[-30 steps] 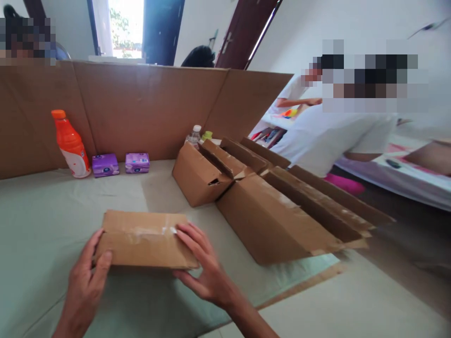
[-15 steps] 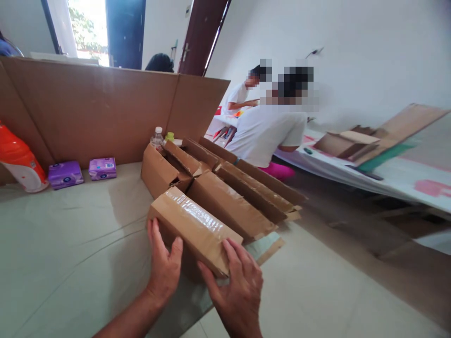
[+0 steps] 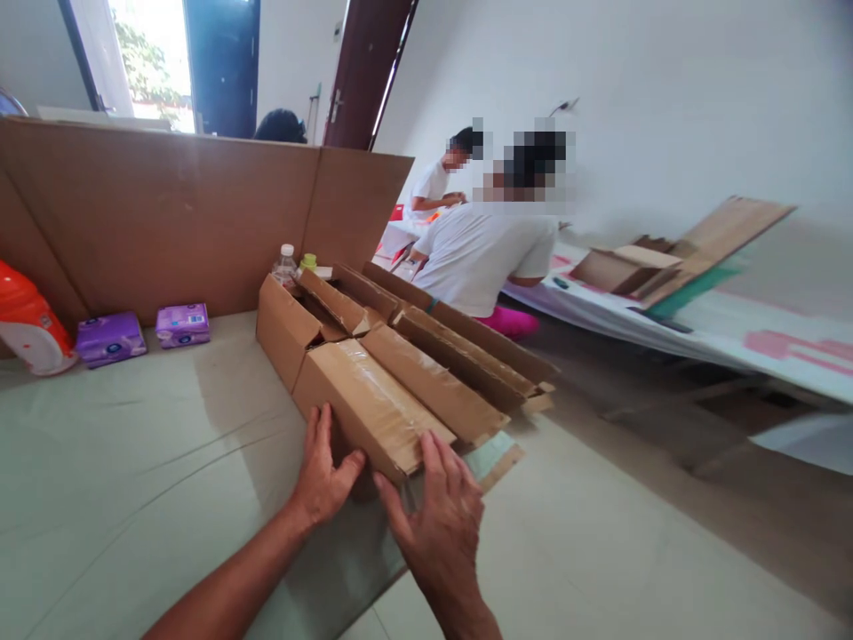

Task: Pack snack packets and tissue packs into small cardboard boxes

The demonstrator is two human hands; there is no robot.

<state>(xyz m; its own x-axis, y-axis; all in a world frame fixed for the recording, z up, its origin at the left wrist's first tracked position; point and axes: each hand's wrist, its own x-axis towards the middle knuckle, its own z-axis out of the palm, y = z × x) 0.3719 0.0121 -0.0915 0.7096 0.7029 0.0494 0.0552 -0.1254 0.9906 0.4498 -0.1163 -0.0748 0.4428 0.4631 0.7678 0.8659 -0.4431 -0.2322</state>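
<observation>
Nearest the camera, the left hand (image 3: 324, 469) lies flat with fingers spread against the near side of a taped cardboard box (image 3: 373, 407), while the right hand (image 3: 436, 524), also spread, presses on the box's near end. The box rests on the green tablecloth (image 3: 133, 462), touching the next long carton (image 3: 436, 388) in a row, close to the table's corner. Neither hand wraps the box, so a hard sideways push could probably slide it off that edge or skew the row.
</observation>
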